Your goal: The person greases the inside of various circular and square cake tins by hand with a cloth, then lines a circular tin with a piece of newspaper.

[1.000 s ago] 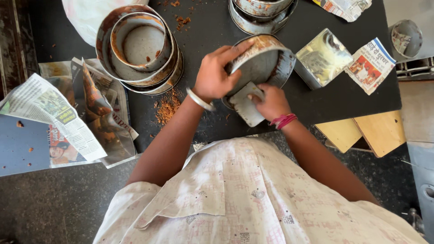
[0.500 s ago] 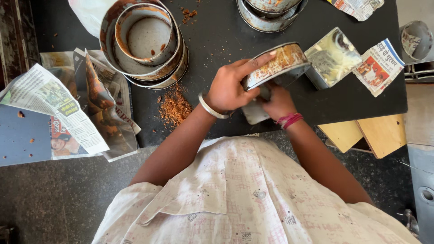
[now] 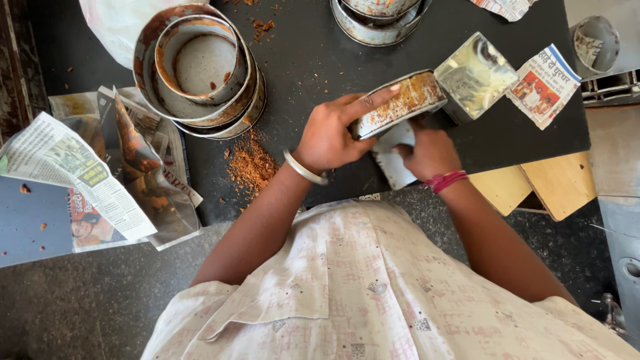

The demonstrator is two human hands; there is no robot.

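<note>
The left hand (image 3: 330, 137) holds a round metal tin (image 3: 398, 103) that is tipped on its side. The fingers (image 3: 373, 101) lie flat along the rusty brown wall of the tin, and the thumb side wraps under it. A silver bangle (image 3: 305, 169) sits on that wrist.

The right hand (image 3: 430, 152) is just below the tin, at about 5 o'clock from it. It is closed around a flat grey scraper (image 3: 393, 157), and the top of the scraper touches the tin's lower edge. A pink thread band (image 3: 445, 180) goes around this wrist.

The tin is near the middle of the black mat (image 3: 313, 60), a little to the right, and it is held up off the mat.

At 10 o'clock from the hands sits a stack of round tins (image 3: 200, 67), one inside the other, with brown stains. At 8 o'clock from the held tin, just beside the left wrist, lies a small pile of brown crumbs (image 3: 250, 163). At 12 o'clock, at the top edge, more round tins (image 3: 377, 20) are stacked. Just to the right of the held tin, at 2 o'clock, stands a shiny square tin (image 3: 473, 77), and past it lies a piece of newspaper (image 3: 543, 85). Far at 9 o'clock lie crumpled newspaper sheets (image 3: 87, 173), some stained brown. At 4 o'clock, wooden boards (image 3: 547, 190) stick out from under the mat.
</note>
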